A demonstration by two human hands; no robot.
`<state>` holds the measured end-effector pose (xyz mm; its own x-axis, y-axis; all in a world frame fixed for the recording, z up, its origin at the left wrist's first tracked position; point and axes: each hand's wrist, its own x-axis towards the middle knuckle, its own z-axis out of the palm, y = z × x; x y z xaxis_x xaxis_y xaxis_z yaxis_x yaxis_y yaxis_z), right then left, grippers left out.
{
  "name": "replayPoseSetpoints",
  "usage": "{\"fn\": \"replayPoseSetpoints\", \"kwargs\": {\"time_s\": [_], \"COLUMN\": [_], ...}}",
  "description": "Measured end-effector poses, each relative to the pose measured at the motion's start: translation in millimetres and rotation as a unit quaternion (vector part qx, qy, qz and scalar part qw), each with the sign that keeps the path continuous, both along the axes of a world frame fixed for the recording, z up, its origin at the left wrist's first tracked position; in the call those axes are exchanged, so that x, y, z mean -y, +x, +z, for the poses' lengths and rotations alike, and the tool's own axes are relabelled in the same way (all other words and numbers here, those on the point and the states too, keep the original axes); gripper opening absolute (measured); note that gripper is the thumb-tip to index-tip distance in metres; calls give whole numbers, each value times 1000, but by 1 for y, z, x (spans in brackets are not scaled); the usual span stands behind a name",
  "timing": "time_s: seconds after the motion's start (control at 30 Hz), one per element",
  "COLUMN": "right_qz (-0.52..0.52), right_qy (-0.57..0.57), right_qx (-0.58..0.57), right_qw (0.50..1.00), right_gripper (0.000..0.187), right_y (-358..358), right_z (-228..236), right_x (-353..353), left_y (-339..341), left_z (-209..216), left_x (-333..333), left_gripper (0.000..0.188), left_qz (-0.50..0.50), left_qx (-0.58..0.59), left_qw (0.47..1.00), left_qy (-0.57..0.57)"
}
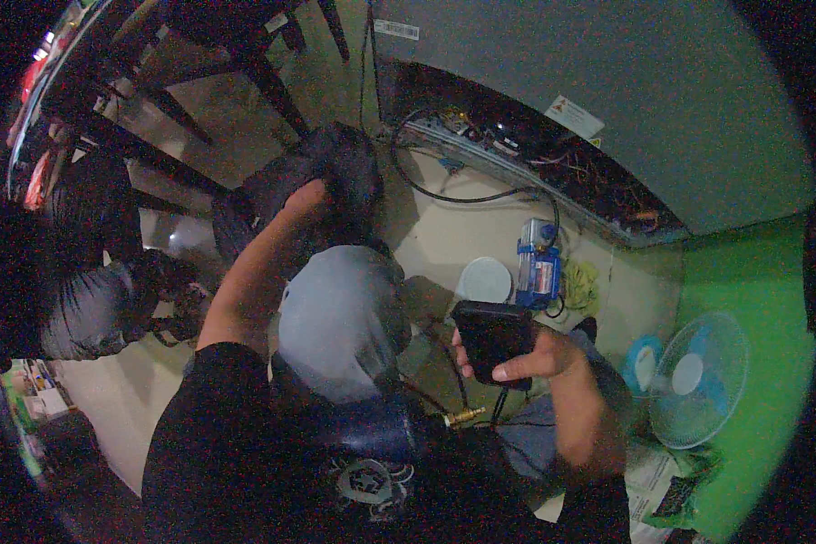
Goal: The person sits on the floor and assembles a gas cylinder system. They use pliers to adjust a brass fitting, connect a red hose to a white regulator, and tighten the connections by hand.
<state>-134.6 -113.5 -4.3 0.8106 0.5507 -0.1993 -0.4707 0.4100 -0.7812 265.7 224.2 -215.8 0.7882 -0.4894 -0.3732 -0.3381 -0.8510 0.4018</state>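
Observation:
Neither of my hands shows in the view. Directly before me, a person in a black shirt [272, 462] is seen from behind, wearing a grey cap [340, 317] turned backwards. That person's right hand [548, 355] holds a black, flat device [492, 339] that looks like a phone, its face dark. Their left arm [261, 258] reaches forward to a black bag [352, 163], and the fingers are hidden there. A brass fitting [466, 417] lies near their lap, beside dark hoses.
A large grey appliance [598, 77] with exposed wiring along its lower edge stands ahead. Below are a blue pump-like device [539, 272], a white round lid [485, 280] and a yellow-green bundle [580, 286]. A fan [698, 381] stands by the green wall; dark furniture legs [276, 91] are at left.

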Motion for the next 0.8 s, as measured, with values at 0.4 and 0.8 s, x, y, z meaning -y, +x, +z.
{"fn": "replayPoseSetpoints", "kwargs": {"time_s": [0.4, 0.8], "right_qz": [-45, -102], "right_qy": [29, 43], "right_qx": [-15, -30], "right_qw": [998, 993], "right_gripper": [75, 69], "right_y": [19, 42], "right_z": [9, 17], "right_x": [3, -2], "left_y": [51, 69], "left_z": [34, 25], "left_x": [-10, -3], "left_gripper": [36, 41], "left_qz": [-64, -87], "left_qx": [-82, -45], "left_qw": [993, 986], "left_qy": [62, 137]}}
